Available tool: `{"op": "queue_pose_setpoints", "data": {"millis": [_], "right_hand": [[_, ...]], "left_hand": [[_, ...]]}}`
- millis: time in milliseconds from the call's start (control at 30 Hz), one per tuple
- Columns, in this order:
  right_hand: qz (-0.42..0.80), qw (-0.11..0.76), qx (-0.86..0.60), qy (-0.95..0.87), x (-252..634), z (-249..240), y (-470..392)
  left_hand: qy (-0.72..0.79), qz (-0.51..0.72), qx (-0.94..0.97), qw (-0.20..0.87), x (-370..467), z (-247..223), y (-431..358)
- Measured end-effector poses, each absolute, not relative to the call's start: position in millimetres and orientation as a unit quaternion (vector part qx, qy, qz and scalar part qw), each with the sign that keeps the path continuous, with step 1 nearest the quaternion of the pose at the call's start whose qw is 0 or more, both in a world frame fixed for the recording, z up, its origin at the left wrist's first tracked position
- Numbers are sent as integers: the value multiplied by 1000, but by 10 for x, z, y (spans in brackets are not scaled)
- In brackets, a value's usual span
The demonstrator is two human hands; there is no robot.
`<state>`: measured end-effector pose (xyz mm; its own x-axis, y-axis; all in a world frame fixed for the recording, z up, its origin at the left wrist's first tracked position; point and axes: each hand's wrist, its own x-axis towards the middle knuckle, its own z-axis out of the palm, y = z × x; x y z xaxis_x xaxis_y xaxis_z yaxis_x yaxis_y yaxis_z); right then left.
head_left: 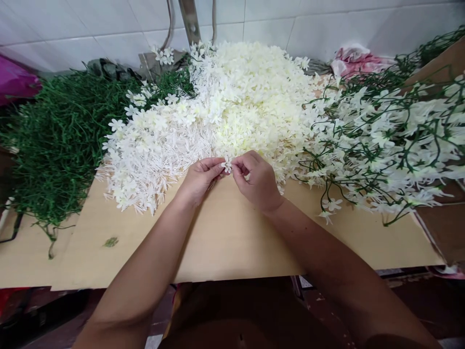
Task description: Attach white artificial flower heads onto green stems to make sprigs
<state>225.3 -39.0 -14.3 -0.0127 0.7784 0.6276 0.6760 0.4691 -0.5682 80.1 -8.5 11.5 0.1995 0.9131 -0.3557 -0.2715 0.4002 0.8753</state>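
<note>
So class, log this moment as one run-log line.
left hand: pinching flower | right hand: pinching flower | behind: petal heap | board

Bare forearms, no sleeves in view. Left hand (199, 178), right hand (256, 182): no rings, no gloves, no watch. Nails short.

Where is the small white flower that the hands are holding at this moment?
In the head view, the small white flower sits centre frame, pinched between left hand and right hand, just in front of the white flower pile.

A craft workshop — heaped artificial blossoms (250, 92); green stems (61, 135); plain board bench (225, 237); tiled wall (327, 24).
</note>
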Motion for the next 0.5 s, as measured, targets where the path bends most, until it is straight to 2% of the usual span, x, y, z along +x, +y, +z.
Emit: {"op": "queue_pose_setpoints", "data": {"millis": [300,500], "right_hand": [[-55,428,-508,-746,2245,-156,-381],[66,460,-497,-733,2218,-178,-385]], "left_hand": [[465,432,366,680,810,53,-62],[440,410,384,701,762,11,-52]]}}
